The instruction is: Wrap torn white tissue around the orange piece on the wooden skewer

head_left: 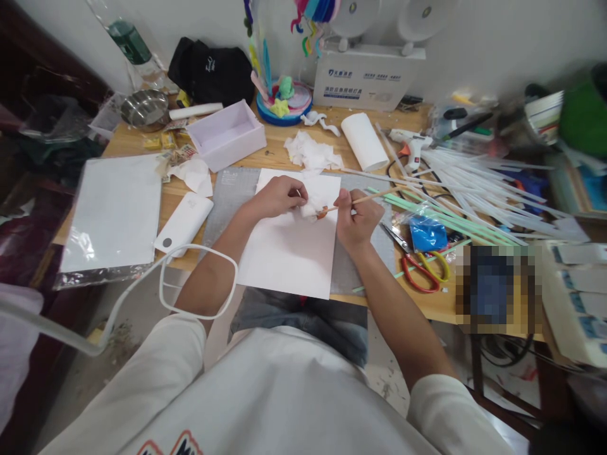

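Head view: above the flat white paper sheet (289, 259), the left hand (279, 197) pinches crumpled white tissue (310, 206), which may tear if the right hand (359, 220), gripping a thin wooden stick (374, 196), presses hard.

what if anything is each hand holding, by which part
The right hand grips a thin stick by its shaft, nearer the brown tip. The left hand touches a crumpled white piece; any grip is unclear.

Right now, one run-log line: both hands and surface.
left hand: at white tissue | right hand: grips thin stick, brown tip by tissue | under tissue: white sheet
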A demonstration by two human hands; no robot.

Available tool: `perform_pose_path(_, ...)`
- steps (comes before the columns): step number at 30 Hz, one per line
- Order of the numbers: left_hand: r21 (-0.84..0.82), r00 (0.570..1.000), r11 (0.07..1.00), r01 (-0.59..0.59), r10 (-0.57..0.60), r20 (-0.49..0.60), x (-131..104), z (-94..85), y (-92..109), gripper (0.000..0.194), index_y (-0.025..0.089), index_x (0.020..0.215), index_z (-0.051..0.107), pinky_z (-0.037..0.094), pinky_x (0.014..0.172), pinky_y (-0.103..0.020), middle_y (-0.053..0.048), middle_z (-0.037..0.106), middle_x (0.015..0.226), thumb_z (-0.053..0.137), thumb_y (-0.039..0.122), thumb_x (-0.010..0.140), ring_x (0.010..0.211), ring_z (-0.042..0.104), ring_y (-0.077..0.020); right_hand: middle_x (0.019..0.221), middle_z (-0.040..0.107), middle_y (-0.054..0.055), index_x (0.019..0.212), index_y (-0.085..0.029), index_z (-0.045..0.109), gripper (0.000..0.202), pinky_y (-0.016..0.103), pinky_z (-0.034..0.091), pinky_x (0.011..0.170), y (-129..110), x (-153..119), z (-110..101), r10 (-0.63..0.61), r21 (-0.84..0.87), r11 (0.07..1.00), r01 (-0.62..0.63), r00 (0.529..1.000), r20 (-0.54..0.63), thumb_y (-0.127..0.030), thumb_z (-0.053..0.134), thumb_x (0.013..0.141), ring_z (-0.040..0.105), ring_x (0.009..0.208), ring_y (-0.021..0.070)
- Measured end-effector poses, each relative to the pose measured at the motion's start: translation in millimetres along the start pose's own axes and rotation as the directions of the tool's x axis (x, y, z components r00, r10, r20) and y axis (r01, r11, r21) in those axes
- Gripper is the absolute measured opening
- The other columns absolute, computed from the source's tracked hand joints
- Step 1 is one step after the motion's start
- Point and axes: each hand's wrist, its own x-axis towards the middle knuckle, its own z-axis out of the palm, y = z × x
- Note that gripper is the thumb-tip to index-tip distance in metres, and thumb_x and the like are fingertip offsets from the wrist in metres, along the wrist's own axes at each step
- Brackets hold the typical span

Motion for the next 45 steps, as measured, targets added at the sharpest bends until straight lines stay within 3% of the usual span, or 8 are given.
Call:
perform_pose_path(4, -0.042, 1.000, 0.999, 0.002, -0.001, 0.022, 0, -4.9, -3, 0.009, 0.014, 0.086, 0.074, 0.046, 0.061, -0.023, -0.003, 0.071, 0.071, 0.068, 0.017, 0.080, 0.063, 0.063, -0.0121, 0.053, 0.051, -0.001, 0.057, -0.022, 0.048, 0.058, 0.030, 0.033, 0.058, -3, 0, -1, -0.013, 0.016, 1.000, 0.013, 1.000, -0.028, -0.056, 0.035, 0.102, 0.046, 0.053, 0.0100)
perform_pose_path(9, 0.009, 0.994, 0.995, -0.096, 0.096, 0.057, 0, 0.2, 0, 0.011, 0.014, 0.087, 0.074, 0.046, 0.070, -0.025, -0.003, 0.074, 0.081, 0.067, 0.017, 0.080, 0.074, 0.063, -0.0129, 0.052, 0.051, -0.002, 0.059, -0.022, 0.051, 0.056, 0.030, 0.035, 0.058, -5, -1, -4, -0.033, 0.061, 0.997, 0.041, 0.990, -0.135, -0.054, 0.035, 0.103, 0.049, 0.052, 0.0103)
perform_pose_path(14, 0.039, 0.994, 0.994, -0.105, 0.105, 0.001, 1, 8.0, 5, 0.011, 0.014, 0.085, 0.077, 0.046, 0.074, -0.026, -0.003, 0.074, 0.080, 0.070, 0.020, 0.080, 0.075, 0.063, -0.0137, 0.054, 0.055, -0.001, 0.062, -0.023, 0.054, 0.056, 0.031, 0.038, 0.058, 2, -4, -2, 0.013, 0.072, 0.997, 0.000, 0.984, -0.175, -0.056, 0.035, 0.103, 0.051, 0.053, 0.0108)
perform_pose_path(23, 0.036, 0.996, 0.997, -0.072, 0.073, -0.046, 4, 15.7, 2, 0.011, 0.014, 0.084, 0.078, 0.046, 0.071, -0.026, -0.004, 0.073, 0.078, 0.069, 0.018, 0.078, 0.073, 0.062, -0.0136, 0.053, 0.048, -0.002, 0.063, -0.023, 0.053, 0.055, 0.032, 0.036, 0.057, 4, -6, -5, 0.050, 0.100, 0.995, -0.029, 0.975, -0.217, -0.055, 0.034, 0.103, 0.049, 0.051, 0.0116)
perform_pose_path(29, 0.064, 0.996, 0.995, -0.071, 0.074, -0.057, 3, 13.6, 3, 0.012, 0.014, 0.084, 0.077, 0.046, 0.073, -0.026, -0.003, 0.072, 0.077, 0.067, 0.017, 0.079, 0.071, 0.061, -0.0129, 0.052, 0.047, -0.002, 0.061, -0.023, 0.052, 0.056, 0.031, 0.035, 0.057, -1, -5, -5, -0.034, 0.112, 0.992, 0.054, 0.985, -0.171, -0.055, 0.034, 0.103, 0.047, 0.051, 0.0107)
perform_pose_path(37, 0.010, 0.994, 0.995, -0.097, 0.097, -0.044, 3, 13.2, 0, 0.012, 0.014, 0.084, 0.076, 0.045, 0.068, -0.025, -0.002, 0.071, 0.074, 0.067, 0.020, 0.079, 0.067, 0.059, -0.0115, 0.055, 0.052, 0.000, 0.058, -0.023, 0.045, 0.058, 0.031, 0.034, 0.059, -3, -4, 1, -0.050, 0.015, 0.999, 0.050, 0.999, 0.013, -0.057, 0.032, 0.103, 0.050, 0.056, 0.0113)
perform_pose_path(45, -0.138, 0.998, 0.990, -0.032, 0.023, -0.067, 3, 1.0, -5, 0.007, 0.014, 0.084, 0.072, 0.048, 0.062, -0.024, -0.003, 0.068, 0.071, 0.069, 0.020, 0.081, 0.061, 0.060, -0.0109, 0.055, 0.050, -0.001, 0.058, -0.023, 0.045, 0.057, 0.031, 0.033, 0.059, -3, -3, 1, -0.052, 0.019, 0.998, 0.053, 0.998, -0.034, -0.055, 0.032, 0.103, 0.048, 0.055, 0.0106)
